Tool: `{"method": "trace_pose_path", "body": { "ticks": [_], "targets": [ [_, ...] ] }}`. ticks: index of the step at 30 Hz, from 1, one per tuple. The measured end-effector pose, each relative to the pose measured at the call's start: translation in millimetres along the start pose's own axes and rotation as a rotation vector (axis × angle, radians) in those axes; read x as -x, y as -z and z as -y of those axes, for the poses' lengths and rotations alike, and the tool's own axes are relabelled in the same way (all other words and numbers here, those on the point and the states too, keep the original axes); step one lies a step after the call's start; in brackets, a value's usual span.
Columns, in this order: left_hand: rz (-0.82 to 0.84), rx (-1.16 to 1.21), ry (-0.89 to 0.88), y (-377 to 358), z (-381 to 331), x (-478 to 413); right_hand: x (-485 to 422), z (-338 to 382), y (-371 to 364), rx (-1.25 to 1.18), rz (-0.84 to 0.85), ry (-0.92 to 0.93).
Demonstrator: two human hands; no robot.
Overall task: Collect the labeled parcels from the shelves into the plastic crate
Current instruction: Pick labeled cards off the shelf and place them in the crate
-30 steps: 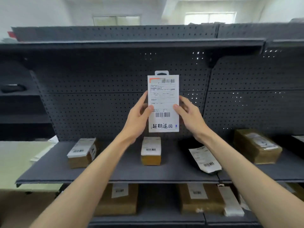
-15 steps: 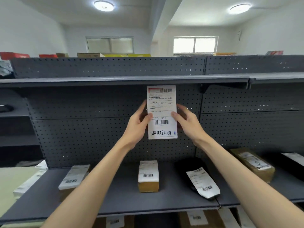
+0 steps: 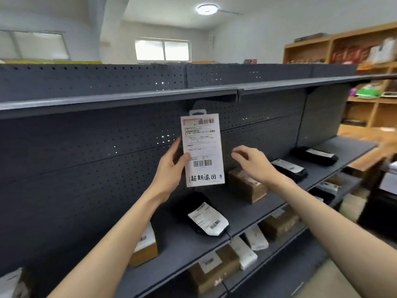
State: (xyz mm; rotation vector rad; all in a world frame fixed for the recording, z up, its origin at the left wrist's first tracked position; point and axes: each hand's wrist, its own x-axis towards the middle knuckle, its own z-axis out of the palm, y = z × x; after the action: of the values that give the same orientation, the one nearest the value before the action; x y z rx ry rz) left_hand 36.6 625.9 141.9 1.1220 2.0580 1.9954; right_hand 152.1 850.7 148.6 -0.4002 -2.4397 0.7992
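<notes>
The left hand (image 3: 169, 168) grips 1 flat labeled parcel (image 3: 203, 151) by its left edge, upright before the pegboard (image 3: 86, 147), below the upper shelf's (image 3: 129, 100) front edge. The right hand (image 3: 253, 163) hovers just right of it, loosely curled, empty.

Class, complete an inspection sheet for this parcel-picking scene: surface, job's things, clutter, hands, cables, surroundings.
Surface: dark grey metal shelf with pegboard back.
Job's things: white labeled parcel held up; black bag parcel and brown box lie on the shelf; crate not in view.
Clutter: nothing seen.
Hands: left hand grips the parcel's edge; right hand is apart from it, fingers loosely curled, holding nothing.
Cables: nothing seen.
Surroundings: wooden shelving, window, ceiling light.
</notes>
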Motion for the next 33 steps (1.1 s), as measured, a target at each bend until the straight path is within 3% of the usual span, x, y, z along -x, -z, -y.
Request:
{"method": "trace_pose_path", "body": {
  "ticks": [6, 13, 19, 24, 33],
  "targets": [
    [0.284, 0.145, -0.046, -120.4, -11.7, -13.7, 66.8, -76.1, 115.6, 0.578, -0.051, -0.214],
    [0.523, 0.316, -0.094, -266.9, -50.9, -17.1, 138.8, -135.4, 237.8, 0.889, -0.08, -0.514],
    [0.661, 0.367, -0.141, -386.0, -73.2, -33.8, 166.4, -197.4, 314.6, 0.952, -0.071, -0.685],
    [0.725, 0.385, -0.15, -479.1, -81.2, -60.8, 169.0, -254.6, 378.0, 0.945, -0.12, -0.719],
    [0.687, 0.437, -0.153, -624.8, -73.0, -98.9, 157.4, -363.6, 436.7, 0.909, -0.154, -0.762]
  ]
}}
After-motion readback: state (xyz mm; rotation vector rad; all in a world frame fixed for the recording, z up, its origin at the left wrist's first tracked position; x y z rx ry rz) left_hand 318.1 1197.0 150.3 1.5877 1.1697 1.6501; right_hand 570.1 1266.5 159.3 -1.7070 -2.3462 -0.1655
